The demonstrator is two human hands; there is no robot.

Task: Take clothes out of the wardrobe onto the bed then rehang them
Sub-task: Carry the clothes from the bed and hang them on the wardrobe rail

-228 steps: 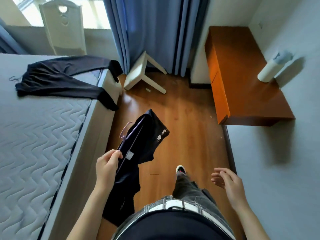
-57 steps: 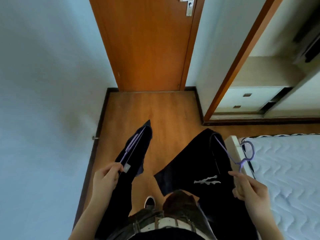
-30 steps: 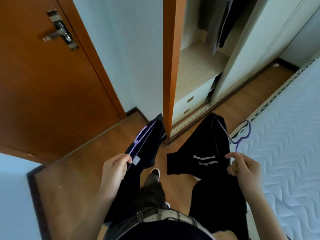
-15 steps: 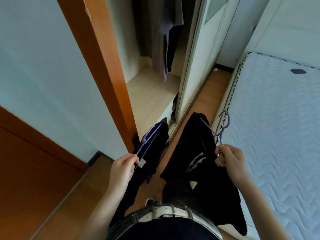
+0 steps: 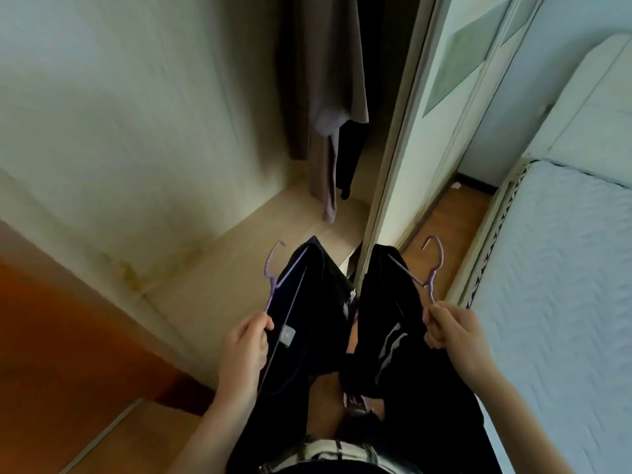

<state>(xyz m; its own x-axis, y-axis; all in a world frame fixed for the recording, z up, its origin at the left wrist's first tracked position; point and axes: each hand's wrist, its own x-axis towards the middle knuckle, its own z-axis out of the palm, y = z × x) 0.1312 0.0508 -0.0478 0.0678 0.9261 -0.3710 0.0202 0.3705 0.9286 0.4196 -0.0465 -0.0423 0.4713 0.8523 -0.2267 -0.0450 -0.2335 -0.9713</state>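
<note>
Lilac plastic makes up both thin, round-barred hangers, each carrying a black garment in front of the open wardrobe (image 5: 154, 131). The left hand (image 5: 244, 343) curls its fingers round the arm of the left hanger (image 5: 272, 289). A small white neck label (image 5: 288, 334) on the left black garment (image 5: 321, 313) is too blurred to read. The right hand (image 5: 451, 331) pinches the stem of the right hanger (image 5: 432, 283) below its hook. The right black garment (image 5: 379, 295) bears white brush-like streaks (image 5: 390, 343); whether they form letters cannot be told. Inside the pale wood-grain wardrobe hang a soft taupe garment (image 5: 321, 97) and a dark garment (image 5: 349, 159). A wave-quilted white mattress (image 5: 554, 285) lies at the right.
</note>
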